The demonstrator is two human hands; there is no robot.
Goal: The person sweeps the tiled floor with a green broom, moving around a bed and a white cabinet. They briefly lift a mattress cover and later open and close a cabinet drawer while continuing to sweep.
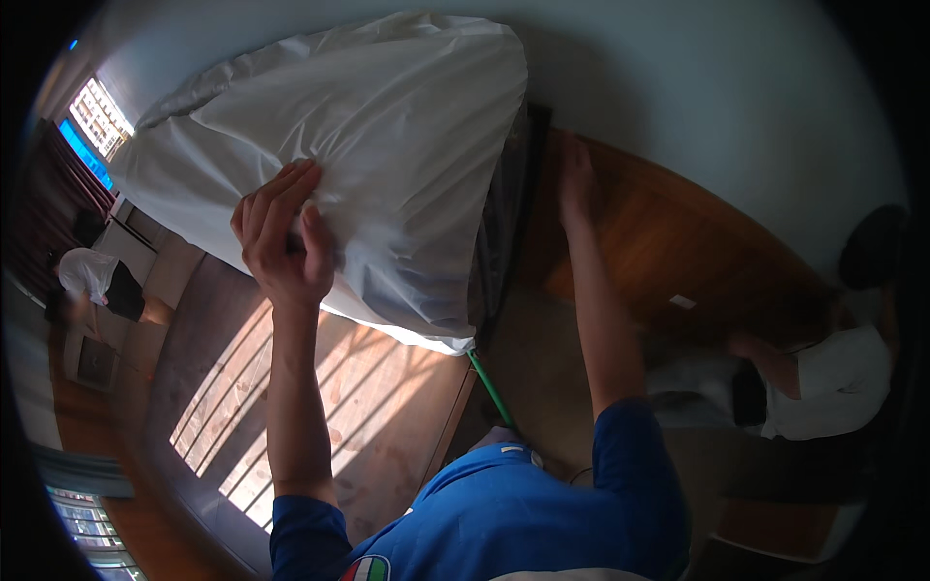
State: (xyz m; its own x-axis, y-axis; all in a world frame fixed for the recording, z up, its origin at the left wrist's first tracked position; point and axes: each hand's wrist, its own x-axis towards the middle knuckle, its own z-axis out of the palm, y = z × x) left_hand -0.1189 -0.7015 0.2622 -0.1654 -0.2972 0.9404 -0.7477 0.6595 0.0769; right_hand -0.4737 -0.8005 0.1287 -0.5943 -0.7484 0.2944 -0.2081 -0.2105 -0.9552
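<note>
A large white sheet-like cover [407,126] hangs in wrinkles over a broad, dark-sided piece in front of me, perhaps a mattress; what lies beneath is hidden. My left hand [283,234] is against the cover, fingers half bent and the thumb apart from them. Creases spread out from its fingertips. Further right, my right hand [577,179] rests with outstretched fingers near the top edge of a brown wooden panel [659,228], beside the dark side of the covered piece. A thin green pole [491,389] slants between the cover's lower corner and my body.
A person in a white top [823,387] is close on the right, beside the panel. Another person [97,281] bends over at the far left. Barred sunlight falls on the wooden surface [387,387] below the cover. A pale wall [678,87] stands behind.
</note>
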